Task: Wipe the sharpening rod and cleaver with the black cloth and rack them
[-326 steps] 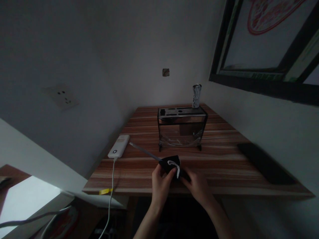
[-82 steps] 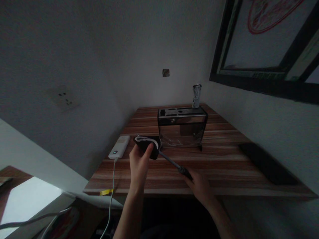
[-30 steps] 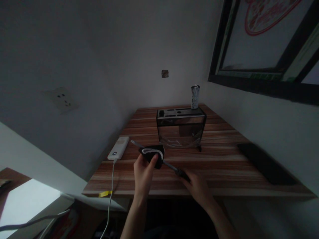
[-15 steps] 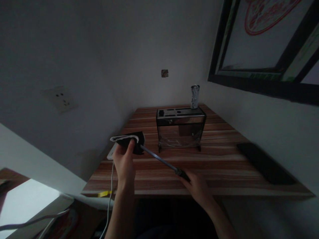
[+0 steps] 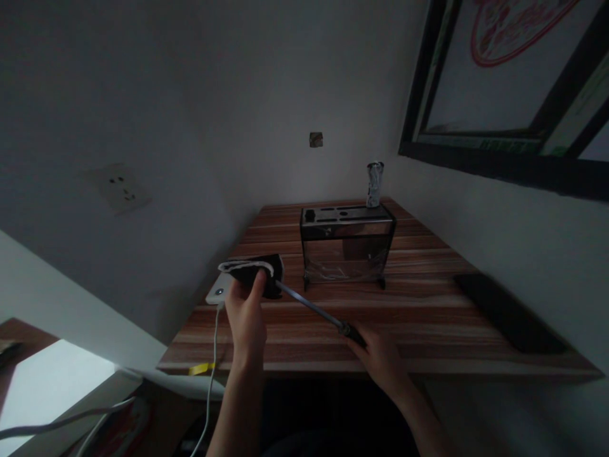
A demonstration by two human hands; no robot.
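One rod (image 5: 309,304) slants above the tabletop (image 5: 428,330), its handle (image 5: 354,333) near the front edge, gripped by the right hand (image 5: 380,357) with curled fingers. Farther in, toward the left edge, the left hand (image 5: 247,314) pinches a cloth (image 5: 251,273) between its fingers; the rod's tip is hidden there. A rack (image 5: 333,216) stands beyond, short of the back edge.

the middle of the counter (image 5: 419,317) is blocked by a black-framed box (image 5: 348,238), topped by a silvery cylinder (image 5: 375,185). passage is left between the box and a dark slab (image 5: 509,314). between left hand (image 5: 246,314) and right hand (image 5: 378,353), the way is barred by a thin rod (image 5: 309,304); the left side is obstructed by a white device (image 5: 216,292) and cable (image 5: 215,343).
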